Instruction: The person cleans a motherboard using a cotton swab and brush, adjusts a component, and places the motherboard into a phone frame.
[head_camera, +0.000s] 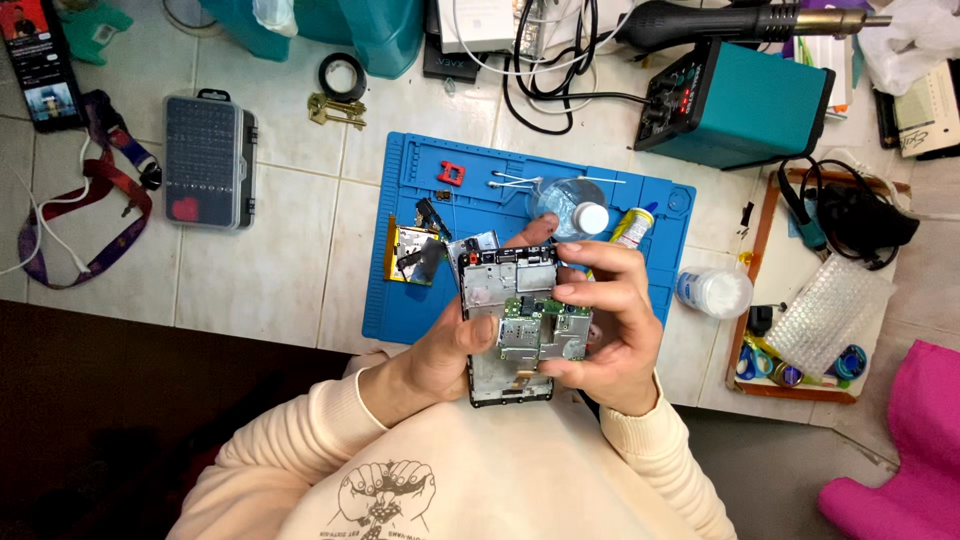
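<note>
Phone (508, 330) with its back cover already off, circuit boards and metal shields bare, held in both hands above the near edge of the blue repair mat (420, 300) on the tiled counter (270, 280). Left hand (440, 360) clamped along the left long edge, thumb laid over the frame near the middle. Right hand (610, 330) closed on the right edge, fingers (580, 290) curled over the board area, a fingertip pressing on the green board about halfway down (whether lifting or seating a part, cannot tell).

Well into the strip-down, judging from how things lie: cover gone, a gold-edged metal plate (412, 255) and small loose pieces set out on the mat just left of the phone, a red plastic piece (451, 174) farther up. Boards seemingly in the frame as yet; screws or connectors too small to tell.

Long axis running away from the body, nearly straight up the view with a slight tilt; top end toward the mat and the clear bottle (570, 205) with its white cap, bottom end toward the cream sweatshirt (470, 470). Open back facing up at the camera, screen side down.

Nearby: grey bit case (208, 160) to the left, teal hot-air station (740, 105) at upper right, wooden tray (760, 230) of odds and ends at far right.
</note>
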